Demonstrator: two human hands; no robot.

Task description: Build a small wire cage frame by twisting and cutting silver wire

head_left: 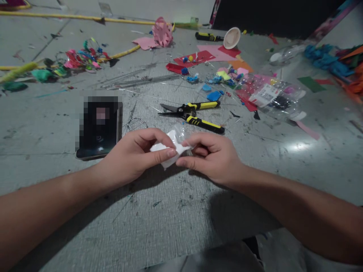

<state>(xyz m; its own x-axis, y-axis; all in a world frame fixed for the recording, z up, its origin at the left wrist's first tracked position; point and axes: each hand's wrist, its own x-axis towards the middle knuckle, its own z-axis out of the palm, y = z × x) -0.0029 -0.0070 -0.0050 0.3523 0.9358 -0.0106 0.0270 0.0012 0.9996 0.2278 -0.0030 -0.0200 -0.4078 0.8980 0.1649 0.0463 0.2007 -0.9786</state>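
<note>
Between both hands is a small clear plastic bag point(179, 132) with something white point(170, 163) in or against it; I cannot make out its kind. My left hand point(141, 149) pinches it from the left, thumb on top. From the right, my right hand point(214, 153) grips its edge between thumb and bent fingers. Just beyond the hands lie garden snips point(195, 113) with black and yellow handles, blades apart and pointing left. A dark phone point(99, 130) rests beside my left wrist, partly pixelated.
Clear plastic packaging point(272, 96) lies at the right among coloured paper scraps point(195, 57). Farther back are a paper cup point(231, 37), another yellow-black handled tool point(207, 36) and a pink paper flower point(162, 32). Colourful craft bits point(85, 58) and a yellow tube point(70, 16) lie at the left.
</note>
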